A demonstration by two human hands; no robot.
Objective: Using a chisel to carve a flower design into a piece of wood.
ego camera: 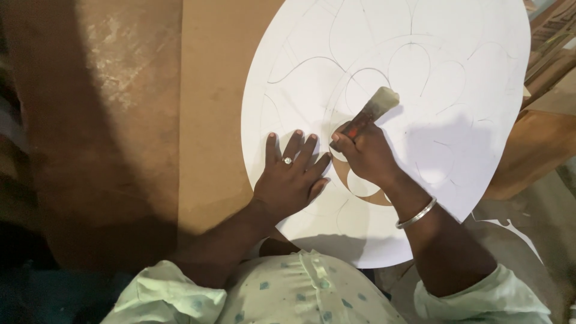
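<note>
White round sheet (420, 78) is pressed flat by the open left hand (291, 180); the right hand (366, 153) grips a cutting tool (369, 114) just beside those fingers (312, 150). A slip could cut them or spoil the pencil line.

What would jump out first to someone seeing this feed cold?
A big white round board, pencilled with curved petal lines, fills the centre and upper right, lying on a brown sheet. At its lower middle, the left hand presses flat while the right hand grips a red-handled cutting tool beside a cut-out crescent.
</note>
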